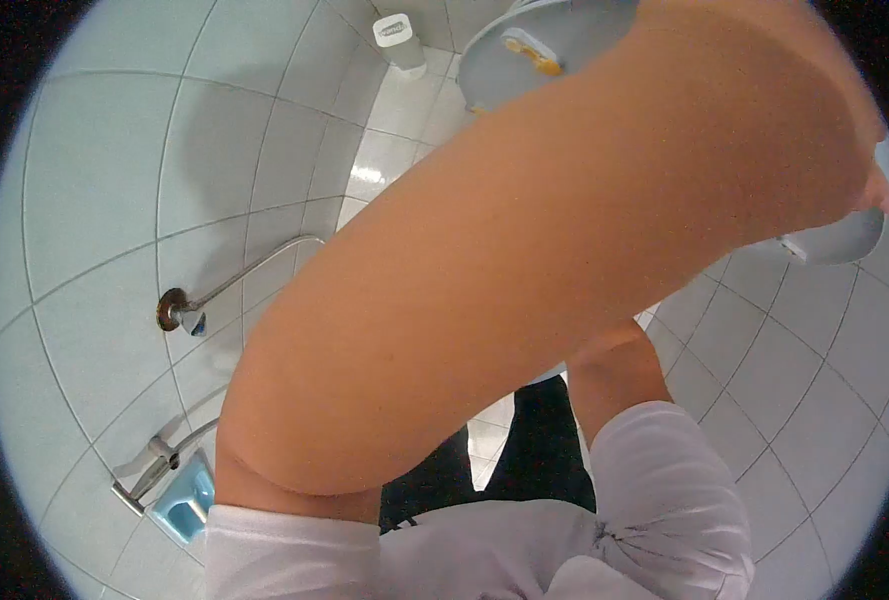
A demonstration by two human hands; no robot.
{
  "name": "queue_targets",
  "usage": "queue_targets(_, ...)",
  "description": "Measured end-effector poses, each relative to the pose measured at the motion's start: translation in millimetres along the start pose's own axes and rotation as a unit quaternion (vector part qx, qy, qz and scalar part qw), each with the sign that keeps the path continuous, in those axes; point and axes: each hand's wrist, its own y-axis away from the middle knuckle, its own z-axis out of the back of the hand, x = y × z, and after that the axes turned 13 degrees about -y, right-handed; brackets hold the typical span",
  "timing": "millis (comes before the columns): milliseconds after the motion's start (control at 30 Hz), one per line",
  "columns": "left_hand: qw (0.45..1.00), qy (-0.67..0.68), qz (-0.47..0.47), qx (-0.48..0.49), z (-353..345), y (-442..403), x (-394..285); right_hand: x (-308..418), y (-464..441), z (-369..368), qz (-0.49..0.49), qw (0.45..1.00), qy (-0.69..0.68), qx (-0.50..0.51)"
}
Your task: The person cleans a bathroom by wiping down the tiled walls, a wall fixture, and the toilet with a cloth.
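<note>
My left forearm (464, 280), very close to the camera, crosses from the lower left to the upper right and hides much of the scene. Its hand lies at the upper right edge, with the fingers mostly out of sight. Pinkish fingertips (876, 192) show there beside a grey curved plastic piece (839, 240); whose hand they belong to I cannot tell. My right forearm (619, 375) runs up behind the left one, which hides its hand. Past the left arm, a grey basin (484, 70) holds a small white-and-yellow item (532, 50), perhaps a brush.
A white-capped container (396, 45) stands by the wall at the top. Along the tiled wall (94, 180) at left are a chrome valve (179, 312), a shower bracket (149, 470) and a blue soap dish (186, 500). Pale floor tiles (784, 370) extend at right.
</note>
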Motion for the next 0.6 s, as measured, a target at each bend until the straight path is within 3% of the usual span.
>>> queue_targets(167,1.000,0.011,0.019,0.020,-1.1,4.1,-7.3,75.3,-11.7,-40.8,0.167,0.974,-0.087,0.129)
queue_targets(267,0.998,0.020,0.036,0.040,-3.4,5.7,-10.7,124.4,22.1,-54.9,0.259,0.929,-0.150,0.219)
queue_targets(333,0.997,0.023,0.046,0.052,-2.4,6.0,-12.0,150.6,69.8,-60.9,0.270,0.907,-0.176,0.270)
queue_targets(433,0.997,0.028,0.050,0.060,-2.4,4.8,-14.1,155.2,153.9,-52.7,0.217,0.891,-0.292,0.273)
queue_targets(467,0.996,0.029,0.051,0.060,-2.5,3.4,-14.8,153.0,189.4,-67.8,0.049,0.799,-0.548,0.241)
queue_targets(533,0.996,0.032,0.052,0.067,-2.5,4.5,-16.2,143.3,221.3,-56.0,-0.126,0.623,-0.750,0.184)
queue_targets(567,0.996,0.032,0.055,0.069,-2.8,4.9,-16.9,133.0,223.6,-30.0,-0.083,0.783,-0.582,0.206)
queue_targets(600,0.995,0.034,0.057,0.072,-2.8,6.4,-17.4,128.5,226.5,-13.8,-0.038,0.898,-0.381,0.219)
